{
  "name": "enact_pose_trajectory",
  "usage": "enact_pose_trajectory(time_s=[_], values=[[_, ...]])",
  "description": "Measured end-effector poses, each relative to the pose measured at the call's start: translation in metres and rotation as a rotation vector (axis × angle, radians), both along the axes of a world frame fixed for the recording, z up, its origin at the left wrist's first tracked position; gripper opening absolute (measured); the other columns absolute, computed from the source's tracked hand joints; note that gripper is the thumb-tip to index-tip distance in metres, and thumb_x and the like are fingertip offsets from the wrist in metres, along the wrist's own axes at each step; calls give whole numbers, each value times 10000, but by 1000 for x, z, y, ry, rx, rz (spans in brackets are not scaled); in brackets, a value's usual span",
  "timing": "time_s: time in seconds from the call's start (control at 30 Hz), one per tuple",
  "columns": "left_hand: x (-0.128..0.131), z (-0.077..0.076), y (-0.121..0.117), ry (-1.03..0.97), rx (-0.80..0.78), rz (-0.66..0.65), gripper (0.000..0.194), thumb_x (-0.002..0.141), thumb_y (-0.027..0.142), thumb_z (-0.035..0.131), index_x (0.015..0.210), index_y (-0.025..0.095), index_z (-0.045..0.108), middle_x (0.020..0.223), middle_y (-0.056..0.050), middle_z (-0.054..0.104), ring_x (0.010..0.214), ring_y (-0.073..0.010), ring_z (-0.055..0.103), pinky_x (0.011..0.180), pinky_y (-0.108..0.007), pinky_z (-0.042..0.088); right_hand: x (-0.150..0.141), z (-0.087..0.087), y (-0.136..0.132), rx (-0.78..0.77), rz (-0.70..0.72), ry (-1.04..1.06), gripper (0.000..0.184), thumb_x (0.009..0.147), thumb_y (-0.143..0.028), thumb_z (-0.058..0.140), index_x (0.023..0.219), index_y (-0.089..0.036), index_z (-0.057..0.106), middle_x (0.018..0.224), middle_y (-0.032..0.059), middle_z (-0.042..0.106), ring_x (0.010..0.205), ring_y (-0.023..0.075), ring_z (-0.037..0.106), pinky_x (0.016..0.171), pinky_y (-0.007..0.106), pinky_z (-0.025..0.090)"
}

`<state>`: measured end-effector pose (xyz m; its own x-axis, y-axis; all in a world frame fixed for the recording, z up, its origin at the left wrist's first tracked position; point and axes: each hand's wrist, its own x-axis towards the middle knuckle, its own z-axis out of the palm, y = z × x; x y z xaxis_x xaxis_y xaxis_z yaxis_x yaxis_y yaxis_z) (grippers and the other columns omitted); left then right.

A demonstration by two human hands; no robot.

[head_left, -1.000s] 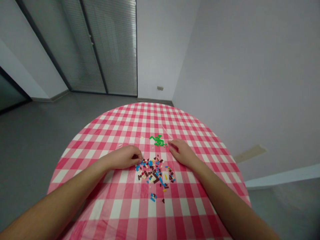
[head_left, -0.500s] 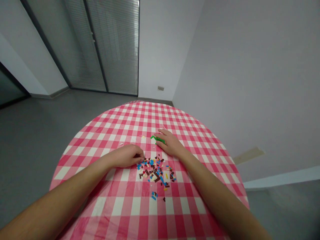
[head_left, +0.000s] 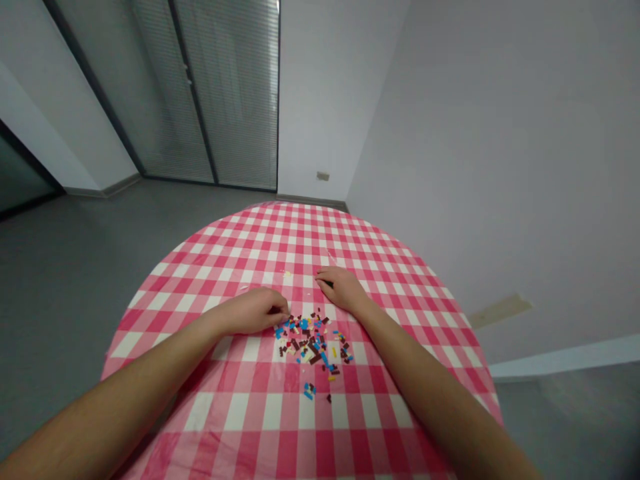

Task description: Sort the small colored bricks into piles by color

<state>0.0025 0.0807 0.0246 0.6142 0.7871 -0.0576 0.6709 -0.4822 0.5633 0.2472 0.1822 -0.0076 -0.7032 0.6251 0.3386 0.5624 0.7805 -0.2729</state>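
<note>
A pile of small building bricks [head_left: 313,347] in brown, blue, white and yellow lies loosely spread on the checked tablecloth. At its upper left edge rests my left hand [head_left: 263,311], thumb and fingers pinched together. Whatever is between those fingertips is too small or hidden to make out. My right hand [head_left: 341,288] is just above the pile to the right, its fingers curled closed around green toy bricks that do not show now.
Near the middle of the red-and-white checked tablecloth [head_left: 240,413] lie some pale yellow pieces [head_left: 287,274] and a white piece [head_left: 244,288]. A small blue-and-brown cluster [head_left: 309,391] sits below the pile, beside a brown piece [head_left: 329,399]. A wall [head_left: 500,167] rises at the right.
My right hand has gone from spread over the green bricks to curled closed, and the green is gone from sight. My left hand has stayed in place.
</note>
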Motion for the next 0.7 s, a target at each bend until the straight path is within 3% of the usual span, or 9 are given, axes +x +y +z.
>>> enact_pose_trajectory(time_s=[0.3, 0.47, 0.7], values=[[-10, 4, 1, -65, -82, -16, 240, 868, 148, 509, 935, 178, 737, 921, -51, 736, 807, -167, 654, 746, -251, 461, 12, 11, -16, 3, -62, 154, 233, 915, -242, 536, 1013, -200, 742, 1101, 106, 729, 1055, 240, 659, 960, 412, 497], [-9, 3, 0, -55, -59, -49, 201, 829, 145, 570, 922, 182, 745, 898, -51, 724, 802, -172, 645, 737, -248, 461, 18, 20, -45, -5, 29, 220, 221, 916, -226, 520, 972, -215, 733, 951, 74, 744, 931, 219, 658, 883, 394, 512], [-3, 3, -1, -52, -55, -51, 176, 818, 170, 574, 840, 181, 748, 818, -35, 720, 714, -150, 621, 690, -241, 435, 27, 15, -57, -14, -9, 257, 203, 914, -222, 521, 944, -209, 721, 922, 84, 739, 883, 226, 651, 834, 396, 509]])
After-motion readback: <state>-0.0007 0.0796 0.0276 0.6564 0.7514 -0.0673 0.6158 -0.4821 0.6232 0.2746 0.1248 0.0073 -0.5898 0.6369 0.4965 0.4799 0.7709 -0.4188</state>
